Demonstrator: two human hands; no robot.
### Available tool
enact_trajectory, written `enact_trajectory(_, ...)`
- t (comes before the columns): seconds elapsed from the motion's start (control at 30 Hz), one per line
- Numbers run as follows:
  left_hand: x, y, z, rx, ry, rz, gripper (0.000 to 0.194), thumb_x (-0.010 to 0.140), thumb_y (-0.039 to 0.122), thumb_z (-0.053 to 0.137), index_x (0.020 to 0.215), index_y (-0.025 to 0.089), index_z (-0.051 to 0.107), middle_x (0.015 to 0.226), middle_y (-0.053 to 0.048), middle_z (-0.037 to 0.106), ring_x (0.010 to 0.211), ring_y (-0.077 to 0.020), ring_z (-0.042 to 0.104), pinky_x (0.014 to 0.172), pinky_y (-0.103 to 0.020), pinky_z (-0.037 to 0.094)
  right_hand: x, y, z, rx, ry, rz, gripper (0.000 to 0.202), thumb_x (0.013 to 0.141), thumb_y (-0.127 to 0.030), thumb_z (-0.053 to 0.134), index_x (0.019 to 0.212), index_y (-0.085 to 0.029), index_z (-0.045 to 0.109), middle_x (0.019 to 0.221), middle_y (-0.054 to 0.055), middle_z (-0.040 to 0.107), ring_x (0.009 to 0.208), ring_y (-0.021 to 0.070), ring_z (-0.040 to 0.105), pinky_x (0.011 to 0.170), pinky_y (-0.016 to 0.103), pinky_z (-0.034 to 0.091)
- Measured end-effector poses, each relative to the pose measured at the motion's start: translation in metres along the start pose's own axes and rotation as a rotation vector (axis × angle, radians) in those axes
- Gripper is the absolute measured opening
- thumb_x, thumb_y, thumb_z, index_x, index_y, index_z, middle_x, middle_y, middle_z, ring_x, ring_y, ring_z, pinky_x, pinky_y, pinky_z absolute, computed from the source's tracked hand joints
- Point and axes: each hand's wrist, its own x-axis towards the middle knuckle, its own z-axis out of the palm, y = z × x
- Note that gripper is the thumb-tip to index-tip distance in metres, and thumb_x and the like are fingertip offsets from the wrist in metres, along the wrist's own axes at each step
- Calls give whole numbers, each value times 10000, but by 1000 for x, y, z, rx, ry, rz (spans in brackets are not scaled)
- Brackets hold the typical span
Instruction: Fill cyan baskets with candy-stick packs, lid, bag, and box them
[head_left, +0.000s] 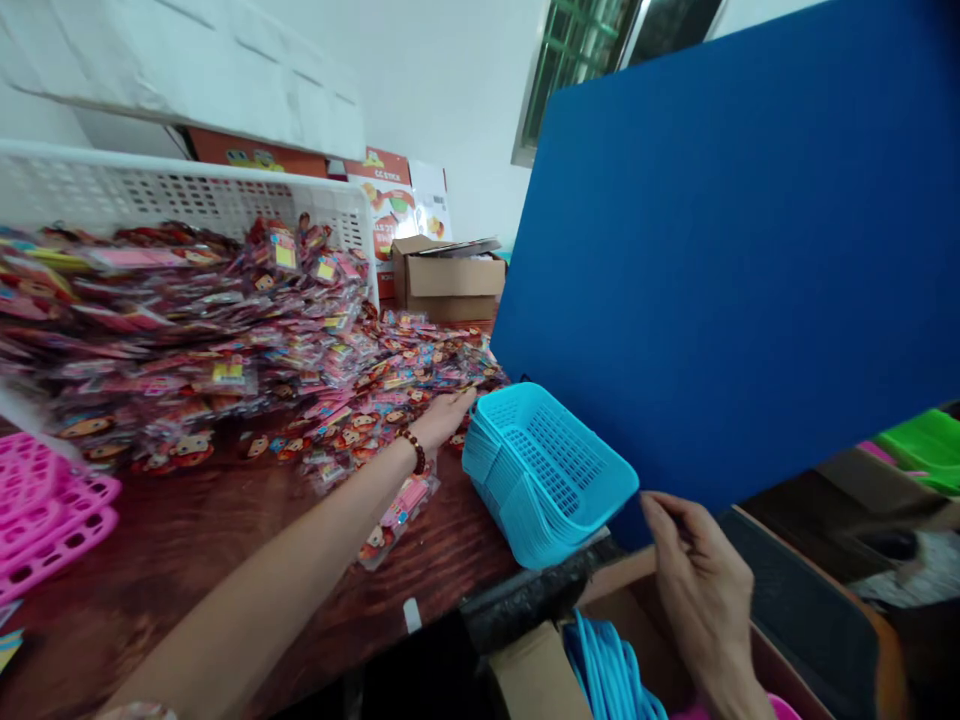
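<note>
A nested stack of light blue plastic baskets (pixel 487 465) leans at the near edge of the dark wooden table (pixel 285 540), its open tops tilted toward me. My left hand (pixel 446 415), with a beaded bracelet at the wrist, is closed at the stack's far left rim; its fingertips are partly hidden. At the right corner of the rim is my right hand (pixel 701 560), fingers curled with thumb and forefinger at the basket edge. Many small packets with cartoon figures (pixel 375 420) lie spread beyond and beside my left hand.
A white crate (pixel 187 185) heaped with packets stands at left, with pink baskets (pixel 45 510) before it. An opened carton (pixel 454 285) sits at the back. A large blue panel (pixel 720 250) rises at right. Below are a cardboard box (pixel 536 675) and blue handles (pixel 611 670).
</note>
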Motion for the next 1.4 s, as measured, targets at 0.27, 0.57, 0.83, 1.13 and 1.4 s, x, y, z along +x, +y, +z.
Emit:
enact_trajectory(0.27, 2, 33, -3, 440, 53, 156, 194, 781, 205, 569, 910, 192, 714, 750, -19, 666, 794, -200, 615, 706, -270, 432, -12, 7, 4, 337, -283, 275, 536, 820, -595, 622, 1120, -150, 625, 800, 61, 692, 655, 201, 639, 604, 314, 521)
enact_trajectory(0.57, 10, 56, 7, 910, 104, 107, 295, 741, 135, 569, 1010, 164, 685, 957, -160, 719, 943, -338, 668, 750, -356, 478, 0, 10, 0, 573, -338, 449, 487, 756, -565, 686, 1009, -156, 612, 851, 57, 694, 617, 174, 650, 562, 288, 509)
enact_trajectory(0.83, 7, 69, 14, 1047, 121, 57, 407, 786, 152, 537, 1173, 184, 657, 1032, -171, 727, 1000, -342, 682, 806, -371, 510, -5, -36, -3, -221, -93, -349, 247, 958, -399, 521, 1055, -207, 641, 1043, 90, 705, 998, 247, 645, 852, 375, 455)
enact_trajectory(1.13, 7, 64, 9, 913, 116, 35, 289, 769, 159, 562, 998, 184, 737, 969, -131, 745, 988, -303, 687, 807, -322, 505, 0, -80, 33, -685, -629, -448, 176, 972, -360, 547, 968, -201, 623, 959, 53, 711, 804, 203, 651, 608, 298, 298)
enact_trajectory(1.4, 11, 52, 2, 616, 122, 18, 196, 693, 141, 611, 833, 196, 737, 808, -62, 717, 934, -262, 667, 829, -308, 488, 32, -81, 20, -443, -841, -392, 326, 954, -397, 536, 708, -198, 615, 621, -15, 585, 594, 117, 491, 566, 290, 192)
